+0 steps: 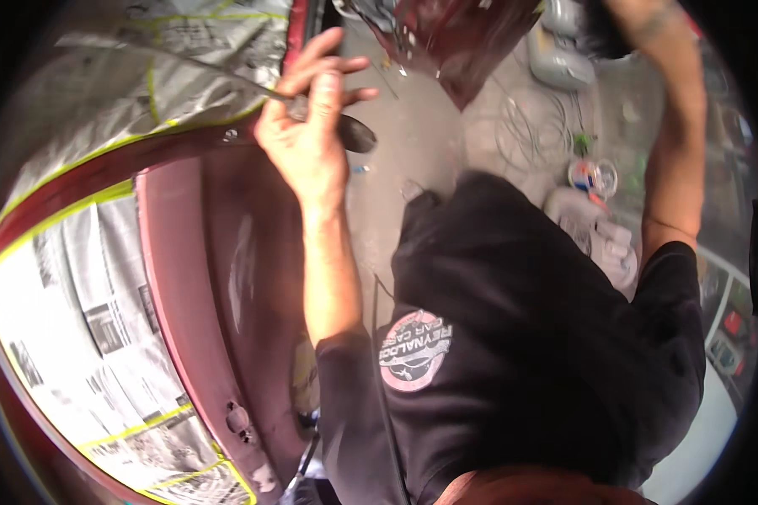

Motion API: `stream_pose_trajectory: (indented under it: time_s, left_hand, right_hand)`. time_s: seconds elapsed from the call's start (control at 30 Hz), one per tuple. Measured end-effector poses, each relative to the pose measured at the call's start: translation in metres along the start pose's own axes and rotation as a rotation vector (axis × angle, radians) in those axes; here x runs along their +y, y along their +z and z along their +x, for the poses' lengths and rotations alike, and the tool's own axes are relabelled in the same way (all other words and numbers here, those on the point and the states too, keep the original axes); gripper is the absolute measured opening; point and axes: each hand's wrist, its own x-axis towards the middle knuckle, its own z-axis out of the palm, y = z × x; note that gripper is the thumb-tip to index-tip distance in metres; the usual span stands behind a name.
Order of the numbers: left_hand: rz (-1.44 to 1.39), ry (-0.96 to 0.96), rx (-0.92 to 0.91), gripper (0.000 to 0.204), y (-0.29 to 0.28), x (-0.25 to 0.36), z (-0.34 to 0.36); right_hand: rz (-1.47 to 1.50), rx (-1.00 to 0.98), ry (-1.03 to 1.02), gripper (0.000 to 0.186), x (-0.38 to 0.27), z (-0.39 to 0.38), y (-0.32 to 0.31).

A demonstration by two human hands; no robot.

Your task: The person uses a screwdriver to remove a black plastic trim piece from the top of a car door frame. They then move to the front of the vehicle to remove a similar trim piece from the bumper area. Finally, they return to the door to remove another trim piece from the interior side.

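My left hand [307, 135] is raised in front of the dark red car, near the upper corner of its door [244, 244]. A long thin dark rod [215, 71] runs from the upper left into this hand, between thumb and fingers. On the other side of the hand juts a dark rounded piece [359, 135]; whether it belongs to the rod I cannot tell. My right arm [678, 126] reaches up to the top edge, where the right hand is mostly cut off. A blurred black thing [605, 32] lies beside that wrist, its kind unclear.
White printed masking sheets [84, 278] with yellow tape cover the car's windows. A glossy dark red panel [459, 42] hangs at the top centre. Coiled hose [526, 130], a grey machine [560, 59], a round tub [588, 177] and a pale plastic container [594, 231] stand on the right side.
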Motion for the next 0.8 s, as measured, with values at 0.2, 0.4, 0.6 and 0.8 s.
stream_pose_trajectory:
  time_s: [0.2,0.4,0.6,0.8]
  left_hand:
    - [-0.030,0.044,0.167,0.016,0.007,0.009,-0.028]
    - [0.050,0.107,0.480,0.014,-0.064,0.030,-0.025]
    - [0.191,0.249,0.587,0.018,-0.149,0.053,0.002]
    - [0.373,0.218,0.736,0.015,-0.205,0.073,0.029]
  right_hand:
    - [0.209,-0.045,-0.434,0.026,-0.100,0.034,0.117]
    - [0.159,-0.117,-0.505,0.025,-0.215,0.073,0.194]
    - [0.542,-0.228,-0.476,0.034,-0.221,0.095,0.225]
    - [1.017,-0.754,0.052,0.035,-0.105,0.029,0.299]
